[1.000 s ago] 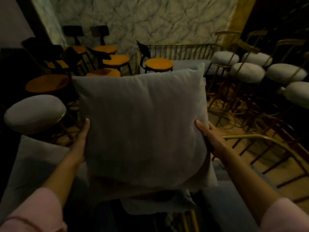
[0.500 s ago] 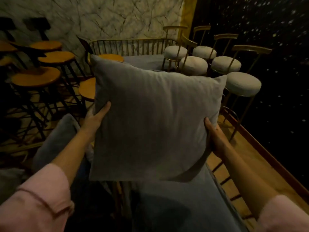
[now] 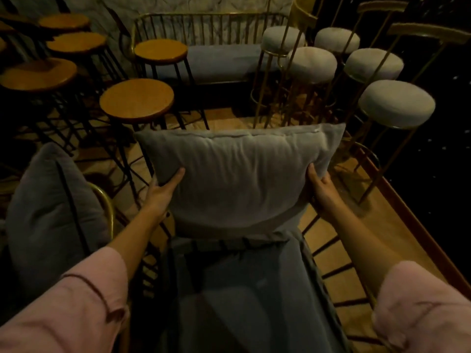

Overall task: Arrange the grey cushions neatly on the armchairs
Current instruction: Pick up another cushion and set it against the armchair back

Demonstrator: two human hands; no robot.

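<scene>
A square grey cushion point(image 3: 237, 174) stands upright at the back of an armchair with a grey seat pad point(image 3: 244, 296) and a gold wire frame. My left hand point(image 3: 163, 192) grips the cushion's left edge and my right hand point(image 3: 319, 186) grips its right edge. The cushion's lower edge rests against the back of the seat pad. A second grey cushion point(image 3: 51, 217) leans on the neighbouring armchair at the left.
Wooden round stools point(image 3: 136, 100) on black legs crowd the far left. White padded bar stools point(image 3: 396, 104) with gold legs stand at the far right. A gold-railed bench point(image 3: 219, 59) sits against the marble wall. A wooden floor edge runs along the right.
The cushion was held up in front of me; both hands have lowered it onto the back of the armchair seat. My view has tilted down and to the right.
</scene>
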